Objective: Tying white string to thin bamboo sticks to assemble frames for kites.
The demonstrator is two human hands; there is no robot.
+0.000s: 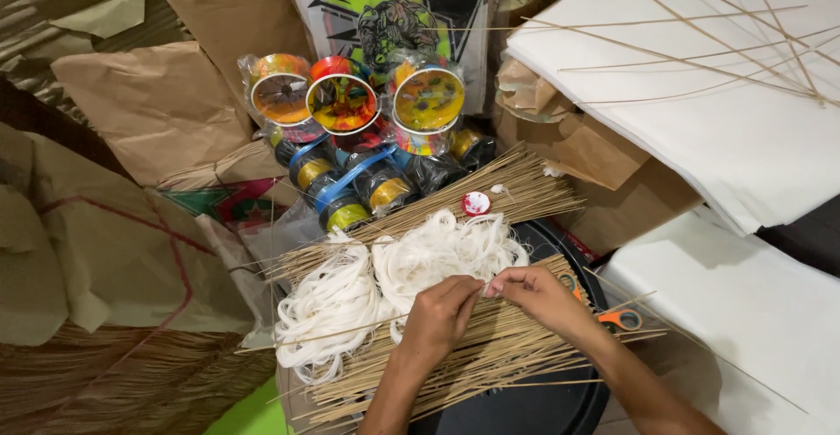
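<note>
My left hand (442,317) and my right hand (538,295) meet fingertip to fingertip over a bundle of thin bamboo sticks (477,356). Both pinch a strand of white string at the edge of a heap of white string loops (394,277). The sticks lie across a round black tray (542,400). A second bundle of sticks (472,194) lies behind the string heap. Orange-handled scissors (619,318) rest on the tray just right of my right wrist.
Several colourful spools of thread (350,107) in clear wrap stand at the back. A small red-and-white cap (476,203) lies on the far sticks. White paper sheets with thin sticks (700,76) are at the right, brown paper (157,102) at the left.
</note>
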